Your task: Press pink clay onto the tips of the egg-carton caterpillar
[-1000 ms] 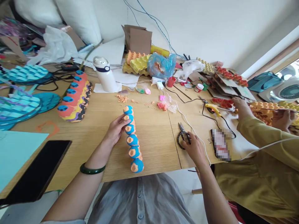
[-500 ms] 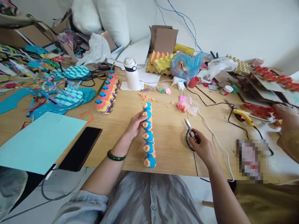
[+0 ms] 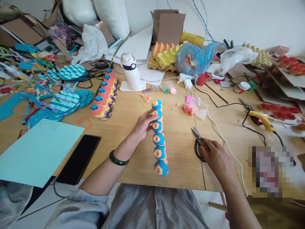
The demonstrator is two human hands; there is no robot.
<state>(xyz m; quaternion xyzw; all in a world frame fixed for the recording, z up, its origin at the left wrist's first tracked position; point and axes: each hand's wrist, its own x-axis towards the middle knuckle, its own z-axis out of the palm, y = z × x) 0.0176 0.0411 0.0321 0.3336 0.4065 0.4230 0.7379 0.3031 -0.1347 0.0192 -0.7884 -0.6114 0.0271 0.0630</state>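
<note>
My left hand [image 3: 143, 124] is closed around the upper part of a strip of egg carton [image 3: 158, 139], painted blue and orange. It is a single row of several rounded cups, held lengthwise in front of me. To the right, my right hand [image 3: 218, 158] is on a pair of black-handled scissors [image 3: 199, 143], fingers curled over the handles. The scissors lie low at the tabletop, with the blades pointing away to the upper left. Orange scraps [image 3: 145, 98] lie beyond the far end of the strip.
A painted orange, yellow and purple carton piece [image 3: 106, 97] lies left of a white bottle [image 3: 130, 74]. Nearer left are a black phone [image 3: 79, 159] and a light-blue sheet [image 3: 39, 152]. A yellow glue gun [image 3: 260, 119] and a white cable [image 3: 221, 140] lie at right.
The view has shifted a little. My right hand has lowered the scissors toward the table and its fingers now cover the handles. The other person's hand at right has mostly left the picture.
</note>
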